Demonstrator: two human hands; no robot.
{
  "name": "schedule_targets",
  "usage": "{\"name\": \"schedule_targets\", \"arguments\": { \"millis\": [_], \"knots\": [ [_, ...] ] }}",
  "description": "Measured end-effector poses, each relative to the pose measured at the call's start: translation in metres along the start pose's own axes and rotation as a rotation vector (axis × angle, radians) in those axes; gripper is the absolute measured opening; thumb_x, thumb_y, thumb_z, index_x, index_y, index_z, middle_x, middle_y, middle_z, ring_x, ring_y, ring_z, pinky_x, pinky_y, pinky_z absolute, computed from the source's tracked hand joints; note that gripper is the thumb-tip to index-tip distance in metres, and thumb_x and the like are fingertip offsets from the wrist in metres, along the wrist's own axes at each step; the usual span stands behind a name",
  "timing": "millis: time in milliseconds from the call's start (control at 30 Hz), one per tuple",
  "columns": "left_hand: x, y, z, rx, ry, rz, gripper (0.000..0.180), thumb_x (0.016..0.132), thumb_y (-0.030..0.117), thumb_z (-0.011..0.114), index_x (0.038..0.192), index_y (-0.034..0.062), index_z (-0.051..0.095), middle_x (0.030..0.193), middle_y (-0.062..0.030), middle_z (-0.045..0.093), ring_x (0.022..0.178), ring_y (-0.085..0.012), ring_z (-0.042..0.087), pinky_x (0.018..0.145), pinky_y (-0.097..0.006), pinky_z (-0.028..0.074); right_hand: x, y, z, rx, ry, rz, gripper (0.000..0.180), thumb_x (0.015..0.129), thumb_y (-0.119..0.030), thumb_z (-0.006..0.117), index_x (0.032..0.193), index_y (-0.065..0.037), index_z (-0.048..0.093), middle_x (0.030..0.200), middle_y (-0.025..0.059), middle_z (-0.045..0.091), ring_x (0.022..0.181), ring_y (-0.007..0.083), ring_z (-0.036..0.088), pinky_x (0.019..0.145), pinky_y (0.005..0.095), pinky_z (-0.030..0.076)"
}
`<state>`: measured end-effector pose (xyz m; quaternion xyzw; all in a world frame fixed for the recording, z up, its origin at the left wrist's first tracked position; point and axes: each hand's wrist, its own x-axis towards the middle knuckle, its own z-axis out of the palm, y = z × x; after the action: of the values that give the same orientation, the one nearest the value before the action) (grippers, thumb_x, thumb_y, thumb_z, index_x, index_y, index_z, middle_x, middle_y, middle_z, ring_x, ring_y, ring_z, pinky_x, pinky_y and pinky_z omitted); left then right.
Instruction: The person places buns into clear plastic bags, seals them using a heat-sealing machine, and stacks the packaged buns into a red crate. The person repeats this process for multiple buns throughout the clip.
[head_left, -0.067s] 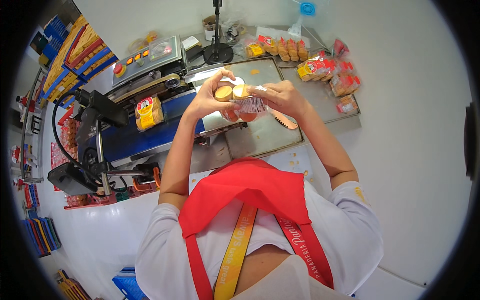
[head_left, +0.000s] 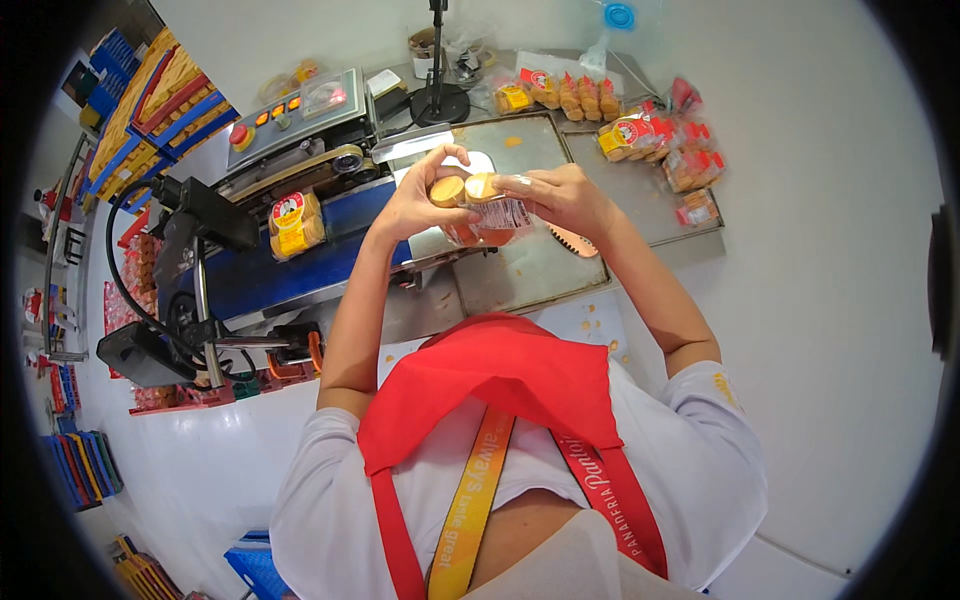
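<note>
In front of my chest, above a metal tray, I hold a clear bag of round biscuits (head_left: pixel 497 217) with a printed label. Two pale golden biscuits (head_left: pixel 447 191) show at its top end. My left hand (head_left: pixel 412 208) is curled around the left side of the bag, thumb low and fingers arched over the top. My right hand (head_left: pixel 568 198) pinches the bag's right upper edge beside the biscuits. An orange piece with a dark toothed edge (head_left: pixel 572 240) lies on the tray, just below my right hand.
A filled biscuit pack (head_left: pixel 297 226) lies on the blue conveyor belt (head_left: pixel 345 228) at left, beside a control panel (head_left: pixel 300 112). A black-framed machine head (head_left: pixel 190 225) stands nearer. Several packs (head_left: pixel 640 138) line the metal table's right side. The metal tray (head_left: pixel 510 270) holds crumbs.
On the belt, the filled pack has shifted slightly left. Both hands keep their grip on the bag, with little visible movement.
</note>
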<state>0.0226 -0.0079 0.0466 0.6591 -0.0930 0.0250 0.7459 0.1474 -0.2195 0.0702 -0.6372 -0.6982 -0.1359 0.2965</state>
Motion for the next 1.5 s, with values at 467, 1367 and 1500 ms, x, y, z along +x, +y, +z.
{"name": "schedule_targets", "arguments": {
  "millis": [467, 1367, 1500],
  "knots": [
    [-0.008, -0.016, 0.007, -0.115, -0.007, -0.065, 0.071, 0.065, -0.005, 0.079, 0.121, 0.0097, 0.037, 0.1, -0.0098, 0.065, 0.095, -0.013, 0.06, 0.081, -0.026, 0.047, 0.0, 0.011, 0.011, 0.348, 0.009, 0.096, 0.034, 0.072, -0.001, 0.067, 0.104, -0.012, 0.067, 0.081, 0.0114, 0.068, 0.066, 0.0251, 0.066, 0.058, 0.0314, 0.053],
    [0.007, -0.014, -0.014, 1.005, 0.596, 0.196, 0.051, 0.064, 0.029, 0.082, 0.106, 0.0091, 0.061, 0.091, -0.0113, 0.069, 0.085, -0.0251, 0.068, 0.075, -0.033, 0.053, -0.06, 0.019, 0.009, -0.308, 0.544, 0.404, 0.015, 0.083, -0.008, 0.068, 0.096, -0.004, 0.064, 0.072, 0.0081, 0.063, 0.055, 0.0218, 0.059, 0.047, 0.0323, 0.046],
    [0.005, -0.011, -0.015, 1.003, 0.572, 0.225, 0.045, 0.066, 0.023, 0.082, 0.102, 0.0057, 0.063, 0.094, -0.0114, 0.068, 0.087, -0.0235, 0.068, 0.078, -0.032, 0.053, -0.052, 0.012, 0.006, -0.279, 0.594, 0.355, 0.014, 0.083, -0.008, 0.068, 0.095, -0.003, 0.064, 0.071, 0.008, 0.061, 0.054, 0.0208, 0.058, 0.047, 0.032, 0.044]
  ]
}}
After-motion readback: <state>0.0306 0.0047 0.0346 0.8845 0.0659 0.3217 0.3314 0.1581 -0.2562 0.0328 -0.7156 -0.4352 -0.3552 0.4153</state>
